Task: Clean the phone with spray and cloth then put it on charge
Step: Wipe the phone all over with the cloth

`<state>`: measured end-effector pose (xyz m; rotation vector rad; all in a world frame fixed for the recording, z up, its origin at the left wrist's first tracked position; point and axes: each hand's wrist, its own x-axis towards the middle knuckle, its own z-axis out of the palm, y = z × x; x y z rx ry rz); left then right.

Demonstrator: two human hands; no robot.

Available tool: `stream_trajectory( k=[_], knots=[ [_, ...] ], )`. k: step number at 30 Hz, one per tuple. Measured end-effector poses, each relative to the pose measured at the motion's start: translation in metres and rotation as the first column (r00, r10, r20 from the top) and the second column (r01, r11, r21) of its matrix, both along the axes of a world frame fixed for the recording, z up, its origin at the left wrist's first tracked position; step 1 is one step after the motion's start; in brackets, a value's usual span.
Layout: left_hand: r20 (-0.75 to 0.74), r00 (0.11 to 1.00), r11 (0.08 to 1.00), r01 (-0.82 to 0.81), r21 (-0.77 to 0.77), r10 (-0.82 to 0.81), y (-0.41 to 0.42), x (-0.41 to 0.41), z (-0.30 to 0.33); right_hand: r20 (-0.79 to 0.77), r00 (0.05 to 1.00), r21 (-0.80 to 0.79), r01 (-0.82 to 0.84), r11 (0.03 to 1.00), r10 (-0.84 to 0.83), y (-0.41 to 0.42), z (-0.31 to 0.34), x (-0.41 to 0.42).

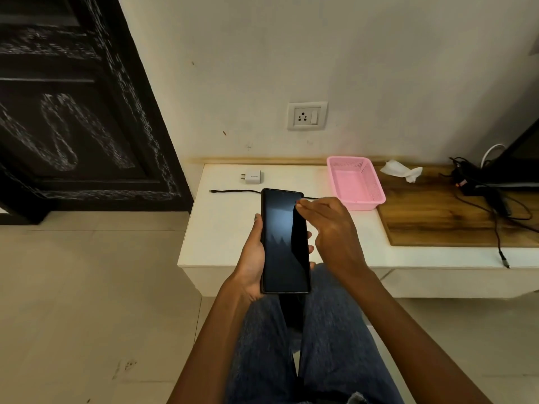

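We cradle the phone (284,243) screen-up in the left hand (251,263), fingers curled round its edges, above our lap. Right hand (326,228) pinches a dark cloth (299,237) against the glass, apparently wiping. Charger (252,177) and cable (233,191) wait on the table (221,228).

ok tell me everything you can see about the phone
The phone is a slim black slab with rounded corners and a dark, glossy screen that is off and reflects pale light. It is held upright, screen toward the camera, above the person's lap in front of the low white table. The left hand grips its left edge, fingertips wrapping round the right side. The right hand pinches something thin and dark against the upper right of the screen.
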<state>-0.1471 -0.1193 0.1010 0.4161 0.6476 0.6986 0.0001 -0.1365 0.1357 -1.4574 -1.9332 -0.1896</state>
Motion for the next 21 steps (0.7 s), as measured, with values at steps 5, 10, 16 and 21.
stream_trajectory(
  k=[5,10,16,21],
  knots=[
    [0.001,1.0,1.0,0.008,-0.003,-0.008,-0.003,0.0,-0.001,0.004,1.0,0.005,0.0,1.0,0.0,0.01,0.003,-0.002],
    [-0.045,0.998,0.999,-0.038,-0.024,0.037,0.002,-0.005,-0.011,-0.052,0.998,-0.039,-0.034,0.999,0.032,-0.015,-0.014,-0.009],
    [-0.176,0.982,0.997,-0.071,-0.041,0.063,0.007,-0.005,-0.018,-0.034,0.999,-0.059,-0.039,0.998,0.037,-0.043,-0.031,-0.012],
    [-0.121,0.992,0.998,-0.054,-0.045,0.048,0.005,0.001,-0.013,-0.04,0.999,-0.1,-0.032,0.995,0.028,-0.019,-0.018,-0.008]
  ],
)
